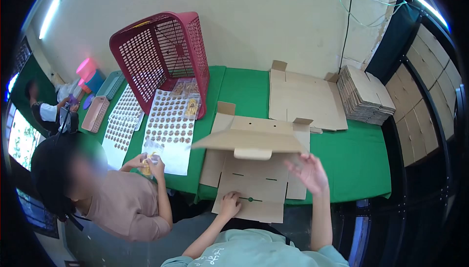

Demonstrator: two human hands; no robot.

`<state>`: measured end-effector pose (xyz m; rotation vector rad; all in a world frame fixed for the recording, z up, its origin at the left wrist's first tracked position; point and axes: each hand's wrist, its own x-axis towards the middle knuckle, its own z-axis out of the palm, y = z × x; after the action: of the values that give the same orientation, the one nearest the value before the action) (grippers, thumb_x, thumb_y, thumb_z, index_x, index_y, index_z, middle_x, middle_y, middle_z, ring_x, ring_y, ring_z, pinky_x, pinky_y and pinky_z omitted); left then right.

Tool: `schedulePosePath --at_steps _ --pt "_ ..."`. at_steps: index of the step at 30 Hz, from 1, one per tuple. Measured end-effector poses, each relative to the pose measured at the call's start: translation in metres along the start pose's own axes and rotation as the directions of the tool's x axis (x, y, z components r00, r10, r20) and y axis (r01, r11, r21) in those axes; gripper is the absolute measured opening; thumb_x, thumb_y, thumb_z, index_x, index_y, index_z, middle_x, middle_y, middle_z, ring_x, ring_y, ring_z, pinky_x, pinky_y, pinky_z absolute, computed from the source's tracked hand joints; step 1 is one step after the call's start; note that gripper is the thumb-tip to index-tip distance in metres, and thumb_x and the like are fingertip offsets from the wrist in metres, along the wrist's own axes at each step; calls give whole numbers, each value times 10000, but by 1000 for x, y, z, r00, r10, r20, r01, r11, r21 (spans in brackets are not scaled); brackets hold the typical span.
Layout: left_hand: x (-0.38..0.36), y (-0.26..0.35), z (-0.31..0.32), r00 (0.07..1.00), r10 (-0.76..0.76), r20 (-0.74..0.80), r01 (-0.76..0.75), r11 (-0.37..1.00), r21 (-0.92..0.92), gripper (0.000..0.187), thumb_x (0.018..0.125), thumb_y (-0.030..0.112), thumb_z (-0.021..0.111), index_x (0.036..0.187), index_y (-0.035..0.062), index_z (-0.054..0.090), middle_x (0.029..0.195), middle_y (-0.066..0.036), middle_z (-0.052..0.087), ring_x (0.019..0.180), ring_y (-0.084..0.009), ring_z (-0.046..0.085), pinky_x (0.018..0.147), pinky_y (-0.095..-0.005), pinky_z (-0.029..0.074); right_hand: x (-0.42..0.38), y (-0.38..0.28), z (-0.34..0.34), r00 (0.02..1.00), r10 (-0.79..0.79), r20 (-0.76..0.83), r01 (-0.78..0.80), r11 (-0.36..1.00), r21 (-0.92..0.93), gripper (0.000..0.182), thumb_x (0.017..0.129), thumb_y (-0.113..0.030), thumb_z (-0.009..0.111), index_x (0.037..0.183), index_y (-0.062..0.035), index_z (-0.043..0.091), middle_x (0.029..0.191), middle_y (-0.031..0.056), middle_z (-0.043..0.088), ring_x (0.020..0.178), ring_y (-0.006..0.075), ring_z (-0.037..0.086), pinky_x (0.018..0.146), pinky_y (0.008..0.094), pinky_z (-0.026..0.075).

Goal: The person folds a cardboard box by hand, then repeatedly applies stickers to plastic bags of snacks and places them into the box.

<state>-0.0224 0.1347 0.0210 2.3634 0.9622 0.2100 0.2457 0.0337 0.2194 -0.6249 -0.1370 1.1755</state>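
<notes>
A flat brown cardboard box blank (259, 179) lies part-folded in front of me, reaching over the table's front edge. One panel (254, 141) with a rounded tab stands raised above it, and slots show in the part nearest me. My left hand (229, 205) rests on the near panel beside a slot, fingers laid on the cardboard. My right hand (310, 171) is up at the right end of the raised panel, its fingers apart and slightly blurred, with nothing seen in them.
More flat cardboard (305, 98) lies behind, beside a folded stack (364, 93). Left stand a maroon basket (198, 62) with packets and sticker sheets (171, 125). A co-worker (132, 198) at my left holds a small packet (146, 167). The table (351, 164) has a green cover.
</notes>
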Motion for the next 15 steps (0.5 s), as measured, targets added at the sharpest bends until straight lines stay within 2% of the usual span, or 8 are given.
schedulePosePath --at_steps 1,4,7,9,11,13,15 --pt "0 -3 1 1000 13 2 -13 1000 -18 358 668 161 583 1020 97 556 1106 -84 492 1044 -259 459 861 -407 359 13 -10 7 998 -58 31 60 994 -87 283 897 -220 308 820 -25 498 1185 148 415 1116 426 392 874 430 421" --pt "-1 -10 6 998 63 -5 -64 997 -43 368 657 176 597 1018 111 563 1158 -87 449 1099 -260 410 880 -421 331 46 -40 17 998 -41 52 38 998 48 276 885 -208 316 800 -36 514 1212 200 386 1111 388 413 861 410 411" --pt "-9 -6 11 995 92 -27 -92 995 -28 381 643 194 613 1016 129 570 1178 -100 428 1146 -278 361 906 -447 292 75 -70 32 998 -63 -23 64 996 70 271 884 -215 307 829 -43 509 1183 223 409 1110 338 431 820 389 404" --pt "-8 -1 16 996 69 -65 -71 997 -36 387 636 207 620 1014 140 575 1178 -108 425 1169 -291 333 919 -460 267 98 -89 55 986 -57 -156 68 995 72 265 883 -212 296 873 -43 500 1174 205 429 1086 298 457 781 362 391" --pt "-7 -1 25 993 80 -91 -83 996 -31 389 638 215 620 1017 144 575 1179 -106 423 1181 -299 316 928 -462 248 131 -113 68 978 50 -205 -18 988 154 276 890 -200 284 883 -50 517 1133 187 477 1074 268 467 808 356 369" --pt "-6 2 27 993 82 -89 -84 996 -27 389 640 221 618 1020 148 574 1178 -105 423 1186 -304 306 933 -460 236 159 -128 88 939 -152 -309 186 979 86 295 893 -194 263 888 -43 517 1134 156 493 1074 265 470 812 352 359" --pt "-5 7 22 996 73 -60 -74 997 -23 388 644 226 616 1023 152 574 1175 -105 424 1186 -306 303 937 -454 232 180 -146 88 910 -322 -260 303 947 -110 272 871 -195 293 910 -45 516 1111 116 509 1027 234 490 772 324 373"
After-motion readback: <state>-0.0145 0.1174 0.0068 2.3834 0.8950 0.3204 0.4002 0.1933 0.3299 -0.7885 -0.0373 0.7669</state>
